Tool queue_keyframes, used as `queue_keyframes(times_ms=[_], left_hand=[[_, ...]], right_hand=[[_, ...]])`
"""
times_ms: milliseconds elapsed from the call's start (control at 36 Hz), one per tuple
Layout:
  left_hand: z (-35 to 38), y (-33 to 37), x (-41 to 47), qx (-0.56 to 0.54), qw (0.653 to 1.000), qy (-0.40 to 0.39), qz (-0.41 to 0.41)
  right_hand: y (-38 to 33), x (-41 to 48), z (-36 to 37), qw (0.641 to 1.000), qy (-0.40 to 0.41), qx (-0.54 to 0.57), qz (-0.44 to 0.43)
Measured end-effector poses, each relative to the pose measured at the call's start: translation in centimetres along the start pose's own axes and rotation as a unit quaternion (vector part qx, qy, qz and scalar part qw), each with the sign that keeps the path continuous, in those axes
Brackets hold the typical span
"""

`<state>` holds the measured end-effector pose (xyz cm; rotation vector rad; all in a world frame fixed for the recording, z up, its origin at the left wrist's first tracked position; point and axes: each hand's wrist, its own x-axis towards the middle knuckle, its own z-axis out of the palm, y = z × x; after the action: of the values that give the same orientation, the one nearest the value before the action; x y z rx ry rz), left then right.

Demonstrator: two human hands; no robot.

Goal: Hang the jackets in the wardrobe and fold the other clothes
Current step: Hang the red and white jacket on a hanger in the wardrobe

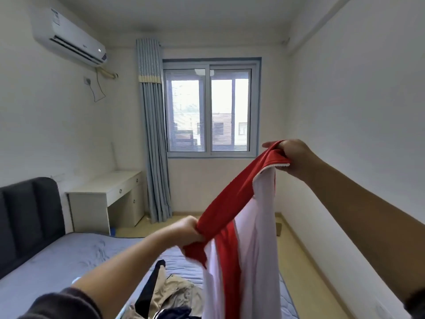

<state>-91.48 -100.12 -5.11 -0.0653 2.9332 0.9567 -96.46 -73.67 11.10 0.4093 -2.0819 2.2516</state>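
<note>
Two hands hold a red and white jacket (243,229) up in the air over the right part of the bed (69,261). Its red top edge is stretched between them, and its white body hangs down past the bottom of the view.

Under it, at the near edge of the bed, lie a beige garment (177,293) and a dark garment (147,293), bunched together. The rest of the mattress runs bare to the dark headboard (27,215) on the left. A strip of yellow floor (301,263) runs between the bed's right edge and the white wall (349,111). Beyond the bed there is open floor up to the window (209,111), the grey curtain (154,139) and a white counter (110,187) in the left corner.

The left hand (187,230) is low and near the middle, forearm reaching forward, fingers curled tight round a bunch of the red cloth. The right hand (293,157) is raised higher and out to the right, arm stretched out, fingers and thumb pinching the red edge by the white zip trim.
</note>
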Motion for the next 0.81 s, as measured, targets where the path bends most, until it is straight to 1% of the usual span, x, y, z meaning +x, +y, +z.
queue_keyframes(times_ms=[56,111,139,167,194,222,250,278,306,333,361,389,417,472,500,556,639,722,806], left_hand=[[-3.1,-0.5,-0.4,-0.051,0.997,0.046,-0.035],[-7.1,-0.4,-1.0,-0.149,0.984,0.088,-0.029],[-9.2,0.2,-1.3,-0.218,0.969,0.118,0.002],[-11.3,1.0,-1.6,-0.297,0.942,0.15,0.047],[-12.9,2.0,-1.9,-0.364,0.907,0.191,0.09],[-14.2,2.9,-2.1,-0.395,0.882,0.232,0.114],[-15.0,3.7,-2.3,-0.38,0.88,0.266,0.104],[-15.4,4.3,-2.3,-0.336,0.898,0.277,0.064],[-15.5,4.8,-2.6,-0.285,0.923,0.258,0.012],[-15.5,5.0,-2.8,-0.262,0.936,0.234,-0.027],[-15.6,5.3,-3.0,-0.282,0.931,0.227,-0.042],[-15.9,5.8,-3.4,-0.321,0.916,0.238,-0.039],[-16.2,6.3,-3.7,-0.372,0.893,0.252,-0.02],[-16.4,7.3,-4.8,-0.466,0.843,0.267,0.012],[-16.1,7.6,-5.3,-0.506,0.82,0.266,0.022],[-15.2,7.9,-6.2,-0.566,0.784,0.251,0.046],[-14.6,8.5,-8.0,-0.623,0.741,0.226,0.108],[-14.9,9.2,-9.4,-0.628,0.72,0.221,0.195],[-15.8,10.1,-10.1,-0.628,0.696,0.247,0.244]], right_hand=[[0.4,0.3,-0.2,0.999,0.017,-0.035,0.018],[0.1,0.4,-0.5,0.999,0.028,-0.035,0.022],[-0.4,0.6,-0.7,0.999,0.029,-0.014,0.008],[-1.0,0.8,-0.8,0.999,0.026,0.021,-0.017],[-1.7,1.0,-0.7,0.997,0.02,0.052,-0.046],[-2.1,1.3,-0.4,0.996,0.012,0.063,-0.069],[-2.1,1.6,0.1,0.996,0.013,0.035,-0.083],[-1.8,1.8,0.7,0.996,0.021,-0.035,-0.08],[-1.3,1.9,1.3,0.992,0.023,-0.111,-0.061],[-0.6,2.2,1.6,0.985,0.017,-0.165,-0.035],[-0.2,2.2,1.9,0.984,0.013,-0.177,-0.009],[0.0,2.2,2.1,0.988,0.014,-0.155,0.004],[0.0,2.1,2.3,0.994,0.022,-0.109,0.006],[-0.2,1.6,2.4,1.0,0.018,0.02,0.008],[-0.3,1.2,2.4,0.996,0.017,0.085,0.004],[-0.6,0.4,2.4,0.985,0.004,0.175,-0.009],[-1.8,-1.1,2.0,0.973,-0.027,0.226,-0.039],[-3.5,-2.5,1.3,0.961,-0.087,0.247,-0.09],[-5.4,-3.2,0.7,0.954,-0.124,0.237,-0.135]])
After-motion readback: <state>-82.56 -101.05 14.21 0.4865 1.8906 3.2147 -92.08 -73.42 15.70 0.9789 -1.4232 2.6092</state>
